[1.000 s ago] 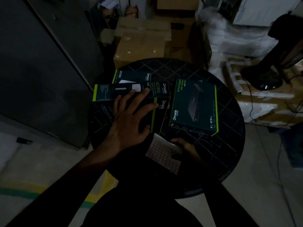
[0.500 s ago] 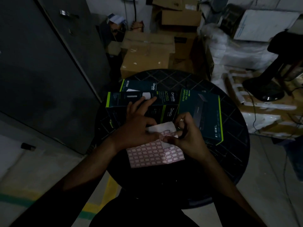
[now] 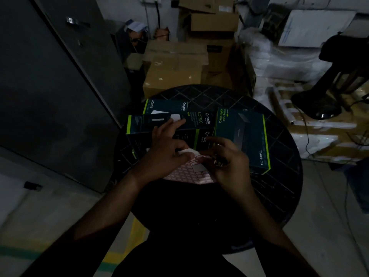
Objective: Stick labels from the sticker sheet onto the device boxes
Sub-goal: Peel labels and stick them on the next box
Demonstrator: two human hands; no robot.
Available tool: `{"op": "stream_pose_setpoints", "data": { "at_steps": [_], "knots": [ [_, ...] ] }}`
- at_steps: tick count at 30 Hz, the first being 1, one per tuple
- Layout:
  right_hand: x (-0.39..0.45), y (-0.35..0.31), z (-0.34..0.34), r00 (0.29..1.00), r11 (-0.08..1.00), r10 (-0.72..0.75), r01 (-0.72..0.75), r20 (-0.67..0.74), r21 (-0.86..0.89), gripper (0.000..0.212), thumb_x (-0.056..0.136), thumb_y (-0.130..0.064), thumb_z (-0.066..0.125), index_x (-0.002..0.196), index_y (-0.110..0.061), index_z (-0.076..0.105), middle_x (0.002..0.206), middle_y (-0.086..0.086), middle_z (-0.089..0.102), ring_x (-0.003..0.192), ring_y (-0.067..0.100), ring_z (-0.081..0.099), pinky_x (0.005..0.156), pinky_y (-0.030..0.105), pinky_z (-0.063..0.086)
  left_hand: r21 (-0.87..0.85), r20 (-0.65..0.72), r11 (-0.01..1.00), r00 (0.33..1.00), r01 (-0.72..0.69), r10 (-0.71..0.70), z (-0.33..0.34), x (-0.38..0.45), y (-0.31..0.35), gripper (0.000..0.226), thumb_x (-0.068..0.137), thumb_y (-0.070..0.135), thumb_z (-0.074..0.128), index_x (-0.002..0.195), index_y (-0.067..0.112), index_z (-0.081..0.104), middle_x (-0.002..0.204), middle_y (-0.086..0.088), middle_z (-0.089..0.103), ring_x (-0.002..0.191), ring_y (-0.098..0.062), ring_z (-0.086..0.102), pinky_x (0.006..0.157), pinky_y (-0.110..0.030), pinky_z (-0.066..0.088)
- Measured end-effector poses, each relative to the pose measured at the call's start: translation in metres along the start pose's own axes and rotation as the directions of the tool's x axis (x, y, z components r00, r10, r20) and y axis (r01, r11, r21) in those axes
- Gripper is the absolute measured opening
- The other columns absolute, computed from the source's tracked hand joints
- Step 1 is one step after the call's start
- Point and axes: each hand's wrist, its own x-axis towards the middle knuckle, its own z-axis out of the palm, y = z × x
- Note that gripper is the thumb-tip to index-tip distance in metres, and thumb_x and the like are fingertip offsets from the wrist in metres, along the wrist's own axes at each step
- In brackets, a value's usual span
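Peeling seems to be the step in hand: the sticker sheet (image 3: 190, 170), a pale grid of pinkish labels, lies at the near middle of the round black table (image 3: 279, 192), and both hands meet over its far edge. The left hand (image 3: 167, 154) pinches a curled-up white corner of the sheet between thumb and bent fingers, with its index finger stretched forward over the top AC1350 box (image 3: 197, 119). The right hand (image 3: 229, 160) has its fingers curled in close at the same corner, apparently picking at a label, though the dim light hides whether one has come free. Just beyond the sheet sits a stack of dark Omada device boxes, a further AC1350 box (image 3: 165, 105) partly tucked behind it, and to the right the larger switch box (image 3: 245, 136) lies flat, touching the stack. No label is visible on any box face, so the sticking looks barely begun, with every box left to do. Around the table stand cardboard cartons (image 3: 173, 72), a grey cabinet (image 3: 50, 86) and white wrapped bundles (image 3: 279, 60).
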Motion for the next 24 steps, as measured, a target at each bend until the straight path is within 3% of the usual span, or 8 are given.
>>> {"op": "stream_pose_setpoints", "data": {
  "at_steps": [3,7,13,18,20,24],
  "knots": [
    [-0.0005,-0.0002,0.0008,0.996,0.996,-0.067,0.062,-0.064,-0.064,0.007,0.082,-0.011,0.081,0.088,-0.012,0.078,0.130,0.000,0.064,0.109,0.011,0.066,0.080,0.032,0.060,-0.014,-0.020,1.000,1.000,0.012,-0.013,-0.0007,0.0008,0.0035,0.017,0.086,0.035,0.072,0.071,0.029,0.066,0.153,0.019,0.021,0.150,-0.017,0.001,0.117,-0.061,0.004],
    [0.0013,-0.0025,0.0000,0.999,0.998,-0.024,0.022,-0.037,-0.060,0.005,0.085,-0.014,0.077,0.089,-0.015,0.075,0.131,-0.006,0.063,0.116,0.008,0.063,0.082,0.037,0.060,-0.011,-0.014,1.000,1.000,0.005,-0.005,-0.0017,0.0017,0.0058,0.015,0.080,0.047,0.062,0.067,0.044,0.054,0.160,0.009,0.024,0.150,-0.020,0.002,0.117,-0.061,0.007],
    [0.0035,-0.0067,-0.0033,0.994,0.993,0.101,-0.103,0.037,0.059,0.006,0.090,-0.013,0.072,0.088,-0.016,0.067,0.127,-0.011,0.062,0.119,-0.004,0.056,0.091,0.027,0.052,-0.004,-0.038,1.000,0.999,-0.003,0.003,-0.0002,0.0019,0.0013,0.020,0.080,0.045,0.064,0.073,0.027,0.068,0.151,0.019,0.021,0.146,-0.013,0.004,0.116,-0.061,0.010],
    [0.0023,-0.0071,0.0000,0.995,0.996,0.071,-0.067,0.067,-0.062,0.017,0.086,-0.027,0.077,0.098,-0.019,0.069,0.135,-0.009,0.055,0.116,-0.009,0.052,0.090,0.007,0.044,-0.019,-0.047,1.000,0.999,0.002,-0.003,0.0008,0.0018,0.0010,0.029,0.079,0.047,0.062,0.079,0.022,0.074,0.151,0.021,0.021,0.142,-0.005,0.003,0.117,-0.059,0.013],
    [0.0018,-0.0076,0.0018,0.999,0.995,0.032,-0.031,0.007,-0.093,0.013,0.085,-0.025,0.078,0.093,-0.018,0.072,0.136,-0.007,0.055,0.114,-0.011,0.051,0.087,0.011,0.048,-0.005,-0.039,1.000,0.999,0.005,-0.005,0.0012,0.0016,0.0017,0.026,0.080,0.047,0.064,0.076,0.023,0.073,0.151,0.021,0.021,0.144,-0.006,0.003,0.117,-0.060,0.011],
    [0.0004,-0.0085,0.0031,0.997,0.984,-0.045,0.033,-0.066,-0.174,0.010,0.085,-0.025,0.078,0.090,-0.016,0.077,0.137,-0.003,0.057,0.110,0.011,0.061,0.080,0.032,0.058,-0.016,-0.038,1.000,0.999,0.024,-0.025,0.0007,0.0010,0.0064,0.018,0.086,0.036,0.072,0.070,0.030,0.066,0.151,0.019,0.022,0.148,-0.014,0.005,0.117,-0.059,0.007]
  ]
}}
